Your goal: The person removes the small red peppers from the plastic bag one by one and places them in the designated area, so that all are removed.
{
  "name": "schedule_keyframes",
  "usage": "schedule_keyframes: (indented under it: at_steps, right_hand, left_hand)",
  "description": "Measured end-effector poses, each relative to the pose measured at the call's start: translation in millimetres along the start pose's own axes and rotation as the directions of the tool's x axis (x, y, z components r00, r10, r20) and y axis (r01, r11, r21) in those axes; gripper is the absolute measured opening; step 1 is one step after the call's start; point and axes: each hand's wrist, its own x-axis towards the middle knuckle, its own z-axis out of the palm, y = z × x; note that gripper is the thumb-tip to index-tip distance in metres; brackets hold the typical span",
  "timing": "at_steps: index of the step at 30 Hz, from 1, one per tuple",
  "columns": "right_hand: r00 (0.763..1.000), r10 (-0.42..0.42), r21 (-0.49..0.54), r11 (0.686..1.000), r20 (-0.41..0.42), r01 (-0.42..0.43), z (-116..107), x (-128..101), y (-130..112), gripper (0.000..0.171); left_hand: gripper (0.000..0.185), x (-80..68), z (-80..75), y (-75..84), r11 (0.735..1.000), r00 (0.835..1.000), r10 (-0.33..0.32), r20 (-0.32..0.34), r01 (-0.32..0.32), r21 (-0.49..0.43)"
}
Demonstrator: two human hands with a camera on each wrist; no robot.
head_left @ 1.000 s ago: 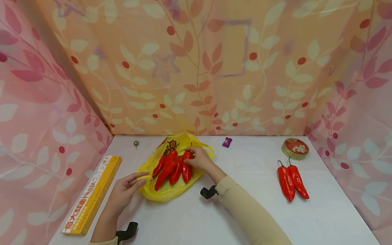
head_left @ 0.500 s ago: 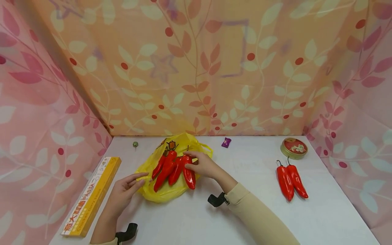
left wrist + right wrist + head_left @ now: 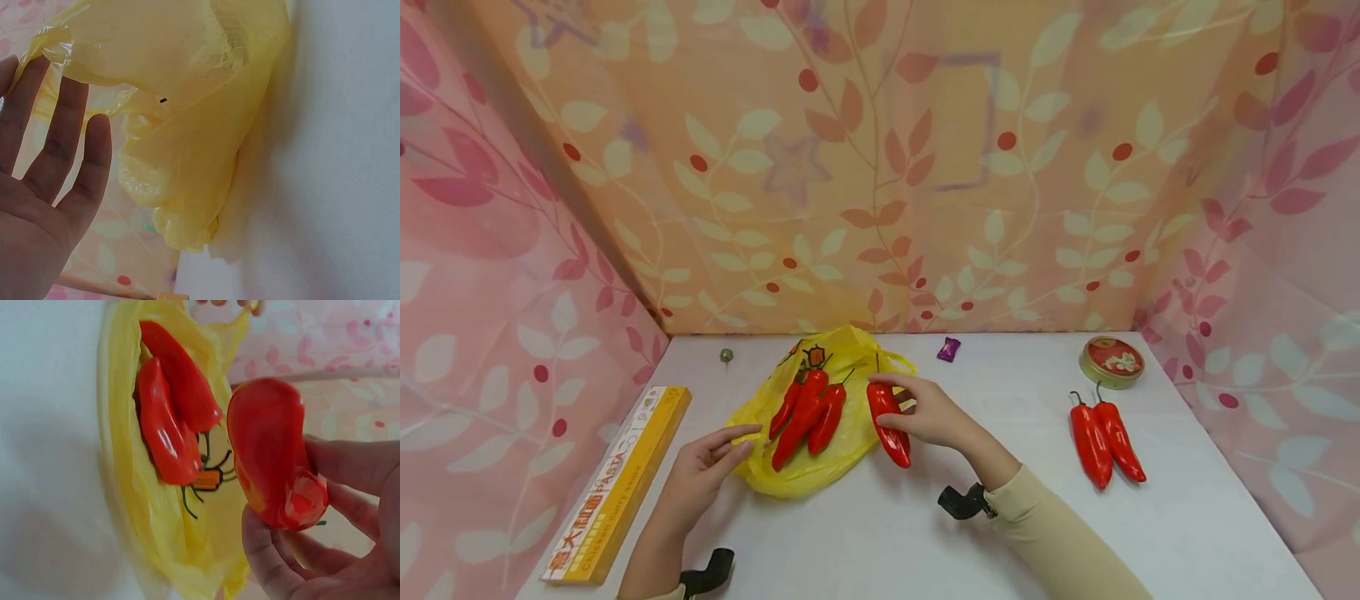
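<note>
**Head view: one red pepper lifted clear of the yellow bag**

Head view, centre of the frame: right hand (image 3: 928, 412) pinching a red pepper (image 3: 888, 411) between thumb and curled fingers, stem end up, tip hanging toward the table (image 3: 1045, 517). A second ago, same pepper lying among the others on the yellow bag (image 3: 820, 454); half a second ago, tilted up at the bag's right edge; now off the plastic altogether, just right of the bag and above bare table. Three peppers left on the bag (image 3: 801, 408), bunched side by side, stems toward the back wall.

Left hand (image 3: 707, 467) at lower left, fingers straight and relaxed, fingertips resting against the bag's left edge, in the same spot as before. Left wrist view: flat open palm (image 3: 44, 187) beside crumpled yellow plastic (image 3: 187, 125), nothing gripped. Right wrist view: glossy pepper (image 3: 272, 450) held in thumb and fingers, remaining peppers (image 3: 172, 419) on the bag behind.

Meaning, as a judgement: bag being emptied one pepper at a time, steadied by the left hand.

Elsewhere: pair of red peppers (image 3: 1105, 437) at right, round tin (image 3: 1112, 362) behind them, purple candy (image 3: 948, 348) near the back wall, pasta box (image 3: 617, 487) along the left edge.
</note>
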Motion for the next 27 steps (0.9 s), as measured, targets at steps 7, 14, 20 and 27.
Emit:
schedule_keyframes:
  at_steps: [7, 14, 20, 27]
  right_hand:
    - [0.992, 0.062, -0.009, 0.998, -0.11, -0.064, -18, -15, 7, 0.064]
    - [0.975, 0.107, 0.005, 0.994, -0.194, -0.108, -37, -33, 13, 0.063]
    - [0.97, 0.117, -0.017, 0.992, -0.215, -0.124, -52, -47, 24, 0.067]
    - [0.949, 0.159, -0.053, 0.982, -0.272, -0.18, -69, -69, 39, 0.059]
  left_hand:
    - [0.038, -2.4, 0.5, 3.0, 1.0, 1.0, -0.013, -0.005, 0.013, -0.013]
    - [0.041, -0.9, 1.1, 2.3, 1.0, 1.0, -0.01, -0.024, 0.01, -0.014]
    - [0.04, -1.5, 0.6, 3.0, 1.0, 0.999, -0.014, -0.036, 0.014, -0.005]
    - [0.039, -1.0, 2.0, 4.2, 0.999, 1.0, -0.022, -0.022, 0.021, -0.023]
